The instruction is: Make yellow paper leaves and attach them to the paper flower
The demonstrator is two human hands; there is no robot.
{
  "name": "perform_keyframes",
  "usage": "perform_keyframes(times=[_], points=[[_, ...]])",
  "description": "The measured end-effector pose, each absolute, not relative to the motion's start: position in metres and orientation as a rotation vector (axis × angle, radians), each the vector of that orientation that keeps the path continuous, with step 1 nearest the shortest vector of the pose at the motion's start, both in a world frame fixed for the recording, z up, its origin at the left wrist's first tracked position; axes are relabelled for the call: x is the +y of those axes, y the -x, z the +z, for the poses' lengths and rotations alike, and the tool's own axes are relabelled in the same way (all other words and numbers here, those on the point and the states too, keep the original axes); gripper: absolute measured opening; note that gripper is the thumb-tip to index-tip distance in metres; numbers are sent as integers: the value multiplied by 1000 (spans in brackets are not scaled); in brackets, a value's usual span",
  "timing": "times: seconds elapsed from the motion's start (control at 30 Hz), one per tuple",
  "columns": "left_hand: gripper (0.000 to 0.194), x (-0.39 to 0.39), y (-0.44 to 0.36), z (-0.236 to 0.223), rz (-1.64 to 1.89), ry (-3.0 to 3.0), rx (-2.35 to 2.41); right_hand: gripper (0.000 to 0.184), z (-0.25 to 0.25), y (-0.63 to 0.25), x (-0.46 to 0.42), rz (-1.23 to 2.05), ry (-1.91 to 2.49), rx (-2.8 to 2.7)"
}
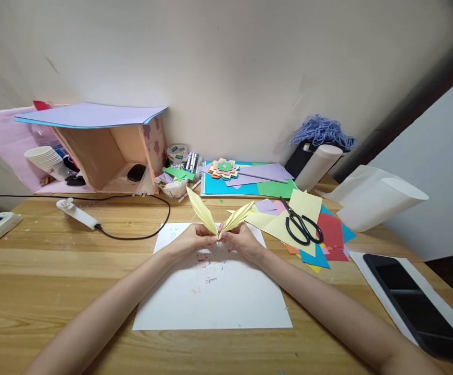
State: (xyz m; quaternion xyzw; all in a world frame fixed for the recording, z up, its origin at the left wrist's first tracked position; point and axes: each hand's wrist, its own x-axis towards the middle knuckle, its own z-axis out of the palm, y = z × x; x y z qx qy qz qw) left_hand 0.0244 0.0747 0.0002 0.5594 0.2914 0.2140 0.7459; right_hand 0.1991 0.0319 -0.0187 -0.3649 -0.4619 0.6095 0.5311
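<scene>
Between my hands is a piece of pleated yellow paper [202,209], its two leaf-shaped wings spread up and apart in a V. My left hand [195,240] pinches the paper near its folded base, thumb and fingers closed. On the other side, my right hand [242,241] pinches the same base, so the fingertips of both hands almost meet. Beneath them lies a white sheet [211,307] marked with small coloured ink strokes. The fold at the very bottom is partly covered by my thumbs.
Black-handled scissors [301,226] rest on coloured paper scraps [331,237] at the right. Farther right lies a phone [414,302]. A layered paper flower [224,167] sits on stacked coloured sheets behind. At left are an open box [93,156] and a white corded device [78,213].
</scene>
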Motion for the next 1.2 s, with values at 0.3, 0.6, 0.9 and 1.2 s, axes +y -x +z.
perform_keyframes(times=[0.3,0.6,0.9,1.2], points=[[26,80,-19,-4,358,-1267,566,25,-10,-198,26,1417,1044,-1183],[27,79,-18,-3,342,-1160,529,25,-1,-191,23,1389,983,-1116],[40,75,-21,-2,461,-1070,557,29,-4,-187,22,1405,921,-1078],[38,72,-22,0,513,-1092,419,40,-15,-185,27,1390,907,-1027]])
